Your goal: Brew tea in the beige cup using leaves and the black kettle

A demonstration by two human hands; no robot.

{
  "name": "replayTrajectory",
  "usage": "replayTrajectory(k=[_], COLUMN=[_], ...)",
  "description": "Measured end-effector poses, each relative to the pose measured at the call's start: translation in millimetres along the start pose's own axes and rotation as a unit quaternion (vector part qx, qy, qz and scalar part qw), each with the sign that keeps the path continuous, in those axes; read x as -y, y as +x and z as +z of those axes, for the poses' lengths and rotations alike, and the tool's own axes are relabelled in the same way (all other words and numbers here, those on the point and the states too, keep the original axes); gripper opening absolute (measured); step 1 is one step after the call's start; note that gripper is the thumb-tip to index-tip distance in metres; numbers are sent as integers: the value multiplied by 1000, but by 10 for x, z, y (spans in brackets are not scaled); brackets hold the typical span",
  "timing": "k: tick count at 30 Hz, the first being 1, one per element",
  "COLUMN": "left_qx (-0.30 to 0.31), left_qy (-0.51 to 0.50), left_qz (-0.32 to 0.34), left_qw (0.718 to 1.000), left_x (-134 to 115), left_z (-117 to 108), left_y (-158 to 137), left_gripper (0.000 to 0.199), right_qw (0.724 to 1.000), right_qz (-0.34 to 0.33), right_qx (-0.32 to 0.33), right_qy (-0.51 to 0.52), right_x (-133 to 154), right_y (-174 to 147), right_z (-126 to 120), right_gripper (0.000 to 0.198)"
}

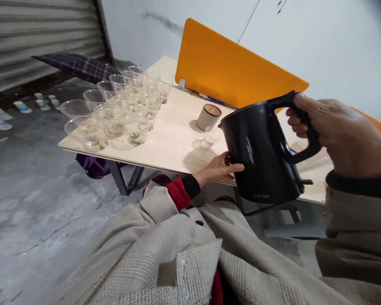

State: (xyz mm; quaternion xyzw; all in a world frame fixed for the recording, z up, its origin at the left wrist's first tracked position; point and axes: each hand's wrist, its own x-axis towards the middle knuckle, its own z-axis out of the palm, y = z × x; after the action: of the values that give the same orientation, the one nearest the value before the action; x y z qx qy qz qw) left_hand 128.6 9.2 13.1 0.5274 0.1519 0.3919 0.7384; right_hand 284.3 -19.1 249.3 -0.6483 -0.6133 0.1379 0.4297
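Note:
My right hand is closed round the handle of a black electric kettle, held tilted above the table's front edge, spout to the left. At the kettle's lower left side is my left hand. Its thumb lies across the front of the kettle body and the other fingers curl at its edge, partly hidden. Left of the spout, a small clear cup stands on the table. Behind it is a grey canister with a brown, wood-like top. Whether water is leaving the spout I cannot tell.
Rows of clear plastic cups, with small dark bits at the bottom, fill the left end of the pale table. An orange divider panel rises behind. Several paper cups are on the floor; a grey stool sits below.

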Motion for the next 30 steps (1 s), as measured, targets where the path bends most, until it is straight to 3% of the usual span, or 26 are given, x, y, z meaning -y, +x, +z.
replayTrajectory(k=[3,9,15,17,24,30], left_qx=[-25,-38,-170,-189,-132,-105], left_qy=[19,55,40,49,109,132], left_qz=[21,90,101,113,123,103], left_qw=[999,994,979,974,977,980], left_x=[-3,-29,140,190,224,175], left_z=[2,-11,-33,-42,-89,-77], left_y=[-4,-14,54,73,55,7], left_gripper=[84,86,74,65,54,55], right_qw=[999,986,964,956,925,918], right_qz=[48,66,31,11,12,52], right_qx=[3,-118,-207,-235,-314,-331], right_qy=[1,103,167,178,212,209], right_x=[-12,-128,-437,-581,-1012,-1184], right_y=[-83,-187,-94,9,550,928], right_z=[-47,-101,-43,23,368,628], right_gripper=[48,48,45,44,39,34])
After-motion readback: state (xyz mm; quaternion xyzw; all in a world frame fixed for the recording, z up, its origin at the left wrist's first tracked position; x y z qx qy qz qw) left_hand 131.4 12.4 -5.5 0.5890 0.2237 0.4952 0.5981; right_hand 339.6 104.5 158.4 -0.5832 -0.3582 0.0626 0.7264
